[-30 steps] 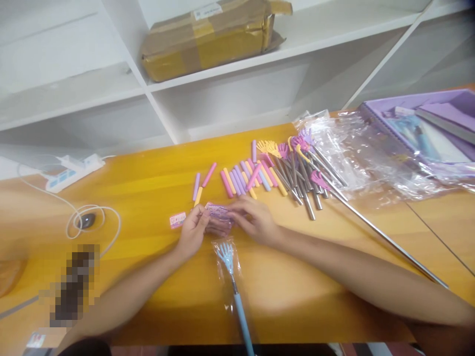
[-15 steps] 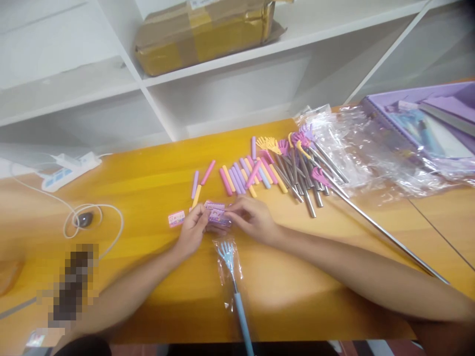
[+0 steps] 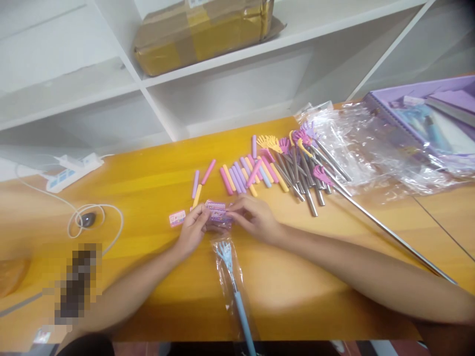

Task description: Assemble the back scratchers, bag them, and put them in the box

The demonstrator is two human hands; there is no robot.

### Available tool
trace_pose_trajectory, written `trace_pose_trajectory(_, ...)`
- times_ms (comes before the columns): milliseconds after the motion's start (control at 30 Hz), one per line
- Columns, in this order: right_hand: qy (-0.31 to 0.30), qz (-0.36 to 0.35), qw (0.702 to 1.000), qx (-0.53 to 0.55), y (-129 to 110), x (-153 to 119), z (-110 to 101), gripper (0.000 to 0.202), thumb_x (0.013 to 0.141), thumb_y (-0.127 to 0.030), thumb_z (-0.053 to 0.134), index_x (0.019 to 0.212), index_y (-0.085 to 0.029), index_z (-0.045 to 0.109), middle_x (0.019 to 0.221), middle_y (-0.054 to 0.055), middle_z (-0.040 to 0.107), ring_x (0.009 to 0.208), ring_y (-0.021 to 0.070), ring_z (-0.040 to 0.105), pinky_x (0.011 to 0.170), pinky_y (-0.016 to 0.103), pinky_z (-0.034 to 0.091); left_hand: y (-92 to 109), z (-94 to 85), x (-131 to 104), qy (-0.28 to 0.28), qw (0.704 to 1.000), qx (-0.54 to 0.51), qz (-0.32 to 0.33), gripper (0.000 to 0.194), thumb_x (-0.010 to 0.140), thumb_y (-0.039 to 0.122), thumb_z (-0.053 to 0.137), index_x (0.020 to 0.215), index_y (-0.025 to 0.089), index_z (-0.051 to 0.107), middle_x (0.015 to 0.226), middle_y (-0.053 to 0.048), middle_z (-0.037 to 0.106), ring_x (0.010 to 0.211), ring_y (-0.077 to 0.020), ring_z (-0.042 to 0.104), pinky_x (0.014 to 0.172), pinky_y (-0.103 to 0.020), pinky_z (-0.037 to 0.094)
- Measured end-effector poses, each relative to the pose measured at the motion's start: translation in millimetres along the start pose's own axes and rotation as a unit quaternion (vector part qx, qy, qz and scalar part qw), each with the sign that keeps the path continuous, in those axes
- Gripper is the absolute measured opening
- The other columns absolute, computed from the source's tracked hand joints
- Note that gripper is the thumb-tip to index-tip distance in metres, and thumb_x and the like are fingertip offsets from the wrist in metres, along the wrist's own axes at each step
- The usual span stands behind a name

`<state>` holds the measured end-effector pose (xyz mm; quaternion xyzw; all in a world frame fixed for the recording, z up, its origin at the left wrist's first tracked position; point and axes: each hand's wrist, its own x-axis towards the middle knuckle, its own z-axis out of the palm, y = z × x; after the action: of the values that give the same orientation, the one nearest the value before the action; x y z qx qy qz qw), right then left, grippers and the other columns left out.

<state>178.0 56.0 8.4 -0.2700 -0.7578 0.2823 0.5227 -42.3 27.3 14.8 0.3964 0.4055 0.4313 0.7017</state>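
Several labels [image 3: 217,212], one blue backscratcher [image 3: 240,304]

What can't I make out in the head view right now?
Head view:
Wording on the printed labels: too small, partly behind the left hand.
Lower end of the blue scratcher: cut off by the bottom edge.
Top of the cardboard box: cut off by the top edge.
Dark object at left: hidden by pixelation.

Wooden table [image 3: 319,296] | bagged blue scratcher [image 3: 243,316] | coloured tubes [image 3: 238,178] | scratcher pile [image 3: 296,168]
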Motion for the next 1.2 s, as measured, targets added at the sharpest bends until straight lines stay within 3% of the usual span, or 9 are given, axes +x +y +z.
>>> trace_pose_trajectory(200, 0.016, -0.001, 1.0, 0.001, -2, 0, 2, 0.006, 0.101, -0.021, 0.069, 0.103, -0.018, 0.065, 0.088, 0.002, 0.065, 0.075, 0.0085, 0.06, 0.064, 0.019, 0.048, 1, 1.3, 1, -0.011, 1.0, -0.014, -0.02, 0.046, 0.091, 0.06, 0.076, 0.088, 0.021, 0.053, 0.076, -0.002, 0.073, 0.072, -0.0228, 0.078, 0.068, -0.037, 0.067)
trace_pose_trajectory(500, -0.028, -0.014, 1.0, -0.003, 3, -2, 3, 0.007, 0.099, -0.018, 0.071, 0.102, -0.017, 0.065, 0.089, 0.003, 0.064, 0.078, 0.0098, 0.06, 0.069, 0.021, 0.049, 0, 1.8, 1, 0.025, 1.0, 0.003, -0.001, 0.047, 0.091, 0.06, 0.076, 0.085, 0.019, 0.054, 0.086, -0.001, 0.068, 0.074, -0.0188, 0.071, 0.065, -0.034, 0.064)
trace_pose_trajectory(733, -0.057, -0.061, 0.996, -0.036, 6, -2, 0, 0.01, 0.099, -0.014, 0.068, 0.108, -0.017, 0.068, 0.099, 0.006, 0.068, 0.09, 0.0129, 0.067, 0.078, 0.024, 0.056, -5, -2.7, 1, 0.041, 0.999, 0.031, 0.016, 0.044, 0.093, 0.056, 0.076, 0.083, 0.019, 0.056, 0.078, 0.002, 0.054, 0.071, -0.0122, 0.055, 0.068, -0.024, 0.05)
trace_pose_trajectory(900, -0.087, -0.116, 0.984, -0.104, 3, -2, -1, 0.017, 0.099, -0.018, 0.069, 0.116, -0.019, 0.069, 0.101, 0.006, 0.069, 0.09, 0.0131, 0.067, 0.076, 0.025, 0.055, -9, -5.8, 0, 0.045, 0.997, 0.055, 0.028, 0.047, 0.094, 0.055, 0.075, 0.078, 0.018, 0.051, 0.074, 0.004, 0.045, 0.067, -0.0112, 0.042, 0.063, -0.022, 0.039)
trace_pose_trajectory(1033, -0.096, -0.14, 0.979, -0.113, 1, -1, 0, 0.02, 0.099, -0.02, 0.069, 0.119, -0.02, 0.067, 0.101, 0.006, 0.069, 0.09, 0.0144, 0.067, 0.076, 0.027, 0.057, -10, -7.9, 0, 0.046, 0.996, 0.074, 0.031, 0.047, 0.095, 0.056, 0.073, 0.078, 0.019, 0.05, 0.075, 0.003, 0.046, 0.068, -0.012, 0.042, 0.064, -0.023, 0.038)
trace_pose_trajectory(1200, -0.101, -0.108, 0.983, -0.107, -2, -2, -1, 0.023, 0.098, -0.018, 0.067, 0.12, -0.019, 0.064, 0.101, 0.006, 0.07, 0.089, 0.0147, 0.067, 0.074, 0.028, 0.057, -12, -10.1, 0, 0.053, 0.993, 0.097, 0.033, 0.048, 0.096, 0.061, 0.069, 0.079, 0.02, 0.049, 0.075, 0.002, 0.052, 0.069, -0.0142, 0.048, 0.066, -0.025, 0.042)
